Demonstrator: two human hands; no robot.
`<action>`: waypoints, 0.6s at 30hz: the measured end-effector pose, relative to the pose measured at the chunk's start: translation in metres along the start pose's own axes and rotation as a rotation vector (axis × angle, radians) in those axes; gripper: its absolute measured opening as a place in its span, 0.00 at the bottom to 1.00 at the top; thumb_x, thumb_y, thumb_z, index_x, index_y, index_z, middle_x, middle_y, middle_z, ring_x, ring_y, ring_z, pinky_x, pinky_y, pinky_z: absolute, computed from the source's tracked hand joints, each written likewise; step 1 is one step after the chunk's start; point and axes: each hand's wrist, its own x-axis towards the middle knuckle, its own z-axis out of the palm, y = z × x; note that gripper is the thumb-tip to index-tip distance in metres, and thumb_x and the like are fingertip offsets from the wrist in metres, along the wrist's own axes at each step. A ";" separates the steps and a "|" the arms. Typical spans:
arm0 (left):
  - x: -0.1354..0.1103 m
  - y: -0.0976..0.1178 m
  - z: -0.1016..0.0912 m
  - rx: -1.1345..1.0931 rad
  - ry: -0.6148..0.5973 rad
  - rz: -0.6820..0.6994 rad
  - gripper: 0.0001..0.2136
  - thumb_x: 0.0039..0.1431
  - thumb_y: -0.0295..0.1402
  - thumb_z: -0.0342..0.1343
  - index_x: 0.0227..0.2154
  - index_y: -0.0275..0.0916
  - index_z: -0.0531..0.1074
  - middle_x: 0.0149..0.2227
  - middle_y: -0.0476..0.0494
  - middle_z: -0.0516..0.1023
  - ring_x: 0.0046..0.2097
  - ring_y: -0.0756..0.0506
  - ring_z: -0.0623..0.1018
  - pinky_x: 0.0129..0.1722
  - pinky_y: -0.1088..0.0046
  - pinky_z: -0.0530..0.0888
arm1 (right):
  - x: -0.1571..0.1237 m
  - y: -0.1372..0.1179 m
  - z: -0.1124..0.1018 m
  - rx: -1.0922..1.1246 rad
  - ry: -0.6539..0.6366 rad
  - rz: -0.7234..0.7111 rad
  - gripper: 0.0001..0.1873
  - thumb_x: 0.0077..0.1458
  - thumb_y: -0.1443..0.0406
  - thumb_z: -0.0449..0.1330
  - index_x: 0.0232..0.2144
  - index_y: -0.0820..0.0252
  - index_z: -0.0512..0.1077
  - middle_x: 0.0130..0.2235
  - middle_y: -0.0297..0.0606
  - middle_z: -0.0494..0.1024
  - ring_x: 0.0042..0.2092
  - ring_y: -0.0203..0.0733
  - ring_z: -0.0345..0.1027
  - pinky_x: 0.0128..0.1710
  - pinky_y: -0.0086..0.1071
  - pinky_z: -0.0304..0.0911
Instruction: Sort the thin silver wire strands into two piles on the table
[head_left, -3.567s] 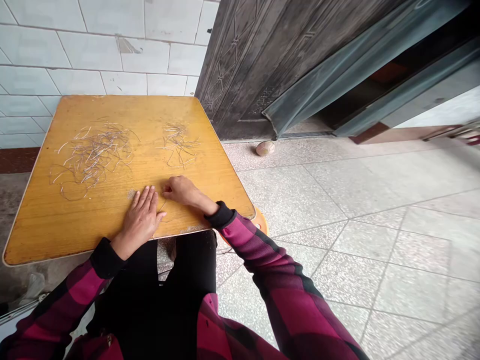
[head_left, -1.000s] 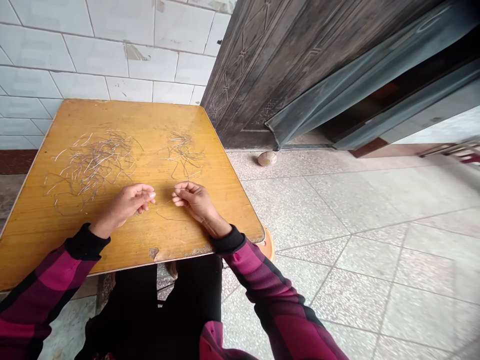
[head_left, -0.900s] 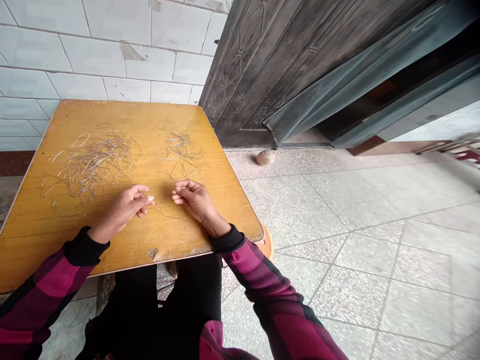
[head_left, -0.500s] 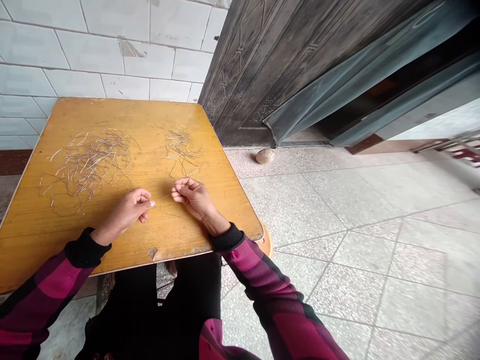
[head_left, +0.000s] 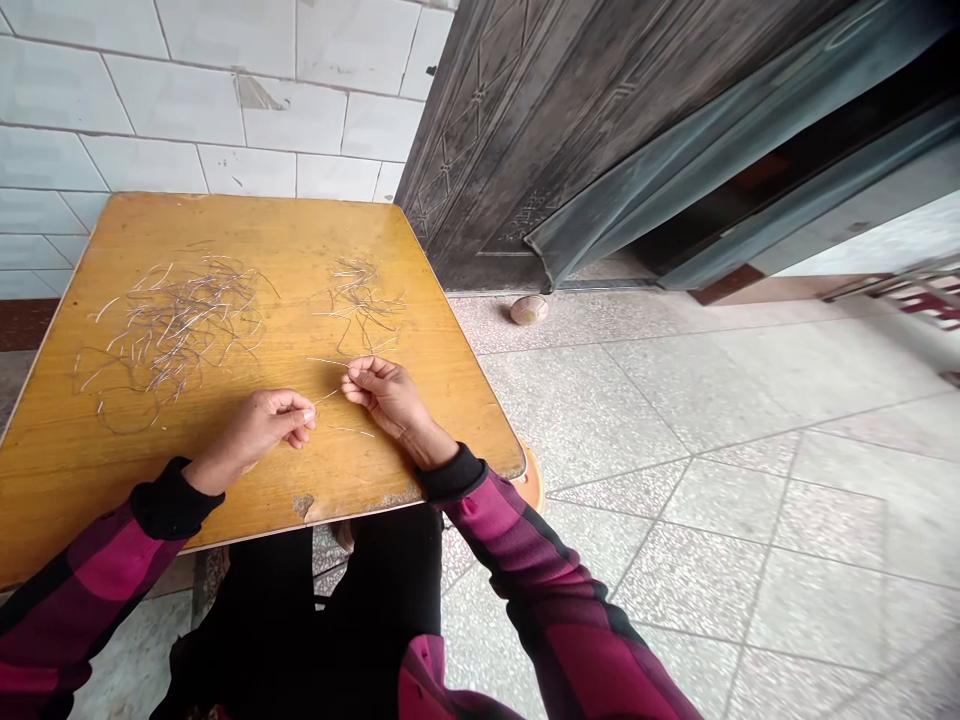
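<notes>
Left hand (head_left: 255, 430) fingers (head_left: 300, 412) pinch one wire (head_left: 327, 397); right hand (head_left: 382, 395) fingers (head_left: 358, 378) curl, hold unclear. Large wire heap (head_left: 176, 325) and small wire heap (head_left: 358, 300) remain on the worktop (head_left: 90, 480).

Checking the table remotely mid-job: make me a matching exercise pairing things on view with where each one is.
Things: 1 left hand; 2 larger wire heap; 3 smaller wire tangle; 4 small ball.
Places: A on the floor by the door; B right part of the table; C left part of the table; D pinching a thin strand near the table's middle.
Pairs: 1-D; 2-C; 3-B; 4-A.
</notes>
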 end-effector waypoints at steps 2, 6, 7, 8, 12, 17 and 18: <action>0.000 0.001 0.000 -0.018 0.007 -0.017 0.12 0.49 0.41 0.62 0.25 0.36 0.74 0.25 0.46 0.77 0.27 0.50 0.75 0.27 0.73 0.74 | 0.001 0.000 -0.001 -0.007 -0.011 0.003 0.15 0.42 0.62 0.74 0.30 0.60 0.73 0.28 0.32 0.79 0.29 0.30 0.74 0.31 0.22 0.72; -0.001 0.002 0.000 -0.068 -0.030 -0.075 0.13 0.48 0.41 0.63 0.27 0.34 0.75 0.26 0.44 0.78 0.29 0.49 0.76 0.29 0.73 0.74 | 0.001 -0.001 -0.001 -0.005 -0.027 0.015 0.16 0.40 0.62 0.75 0.30 0.60 0.74 0.28 0.31 0.79 0.28 0.30 0.74 0.29 0.21 0.72; -0.001 0.002 0.000 -0.080 -0.040 -0.092 0.13 0.48 0.42 0.63 0.27 0.34 0.75 0.26 0.44 0.78 0.28 0.49 0.76 0.30 0.72 0.75 | 0.001 -0.001 0.000 -0.006 -0.031 0.018 0.17 0.39 0.62 0.75 0.29 0.61 0.74 0.28 0.32 0.80 0.28 0.30 0.74 0.29 0.21 0.72; -0.002 0.002 0.000 -0.090 -0.044 -0.107 0.13 0.48 0.42 0.63 0.27 0.34 0.75 0.26 0.43 0.78 0.28 0.49 0.76 0.30 0.72 0.75 | 0.001 -0.002 0.001 -0.011 -0.036 0.019 0.18 0.39 0.61 0.75 0.30 0.61 0.74 0.28 0.32 0.80 0.27 0.30 0.74 0.28 0.21 0.72; -0.003 0.004 0.000 -0.116 -0.008 -0.159 0.13 0.48 0.40 0.63 0.27 0.34 0.74 0.27 0.43 0.78 0.27 0.49 0.76 0.30 0.72 0.75 | -0.001 -0.005 0.002 -0.080 -0.028 -0.020 0.20 0.39 0.59 0.75 0.32 0.62 0.74 0.31 0.33 0.80 0.28 0.30 0.75 0.27 0.22 0.71; -0.003 0.008 0.001 -0.104 0.021 -0.198 0.10 0.50 0.37 0.61 0.26 0.34 0.72 0.28 0.44 0.79 0.27 0.50 0.77 0.30 0.72 0.76 | -0.004 -0.015 -0.004 -0.214 0.053 -0.149 0.20 0.40 0.57 0.73 0.34 0.60 0.74 0.31 0.31 0.78 0.29 0.31 0.74 0.27 0.24 0.70; -0.003 0.008 0.002 -0.074 0.014 -0.215 0.10 0.51 0.37 0.60 0.26 0.34 0.71 0.28 0.44 0.79 0.27 0.50 0.78 0.29 0.72 0.76 | -0.005 -0.017 -0.005 -0.242 0.065 -0.173 0.19 0.40 0.57 0.73 0.33 0.60 0.74 0.31 0.31 0.77 0.29 0.32 0.74 0.27 0.25 0.69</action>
